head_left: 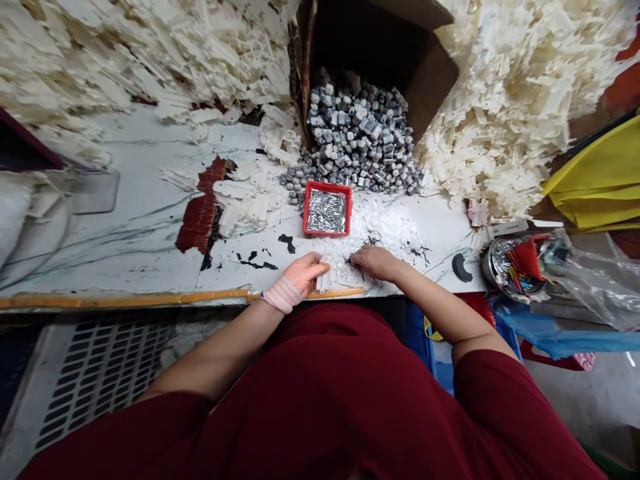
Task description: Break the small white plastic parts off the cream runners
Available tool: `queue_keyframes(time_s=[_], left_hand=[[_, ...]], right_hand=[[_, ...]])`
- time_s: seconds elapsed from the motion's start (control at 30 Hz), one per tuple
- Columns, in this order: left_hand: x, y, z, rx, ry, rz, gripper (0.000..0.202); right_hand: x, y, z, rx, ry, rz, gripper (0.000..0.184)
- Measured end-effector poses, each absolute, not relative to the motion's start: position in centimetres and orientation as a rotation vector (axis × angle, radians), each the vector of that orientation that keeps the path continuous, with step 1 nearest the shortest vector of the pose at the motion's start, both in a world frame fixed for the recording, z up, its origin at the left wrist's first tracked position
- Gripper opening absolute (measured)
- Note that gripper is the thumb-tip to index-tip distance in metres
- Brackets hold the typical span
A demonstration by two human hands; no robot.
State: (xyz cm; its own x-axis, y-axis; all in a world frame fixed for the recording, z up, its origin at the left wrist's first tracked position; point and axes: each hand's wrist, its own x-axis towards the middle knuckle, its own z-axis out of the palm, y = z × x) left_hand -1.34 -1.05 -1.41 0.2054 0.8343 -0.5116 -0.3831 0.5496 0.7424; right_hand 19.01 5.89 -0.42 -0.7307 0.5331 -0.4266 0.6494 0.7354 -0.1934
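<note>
My left hand (299, 279), in an orange-and-white striped glove, is closed on a white plastic part (324, 275) near the table's front edge. Bare and palm down, my right hand (373, 261) rests at the near side of a heap of small white plastic pieces (383, 223). Its fingertips point down among the pieces, and whatever they pinch is too small to make out. Just beyond both hands stands a red tray (305, 227) filled with thin metal pins (326, 211).
A cardboard box (430, 73) lies open at the back, spilling small grey motors (365, 133). Piles of cream plastic parts (505, 100) flank it. A round metal tin (493, 267) of tools is at right, near a black curved piece (461, 268). Wooden edging (190, 299) lines the marble-patterned table (145, 233).
</note>
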Motion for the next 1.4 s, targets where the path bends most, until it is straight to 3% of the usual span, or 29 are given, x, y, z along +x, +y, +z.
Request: queue_keyframes(time_s=[0.2,0.4,0.6,1.4], left_hand=[[-0.9,-0.9,-1.5,0.541,1.051,0.894,0.026],[-1.1,-0.7,-1.7,0.553,1.073,0.898,0.024],[-1.2,-0.4,-1.7,0.540,1.052,0.914,0.024],[-2.1,-0.2,-1.9,0.555,1.097,0.942,0.024]], right_hand=[[20.4,5.1,-1.0,1.133,2.572,-0.509,0.026],[22.8,3.3,-1.0,1.279,2.662,-0.525,0.018],[24.1,4.4,-0.4,1.733,2.586,-0.509,0.020],[22.7,7.4,-0.3,1.816,2.425,-0.405,0.016]])
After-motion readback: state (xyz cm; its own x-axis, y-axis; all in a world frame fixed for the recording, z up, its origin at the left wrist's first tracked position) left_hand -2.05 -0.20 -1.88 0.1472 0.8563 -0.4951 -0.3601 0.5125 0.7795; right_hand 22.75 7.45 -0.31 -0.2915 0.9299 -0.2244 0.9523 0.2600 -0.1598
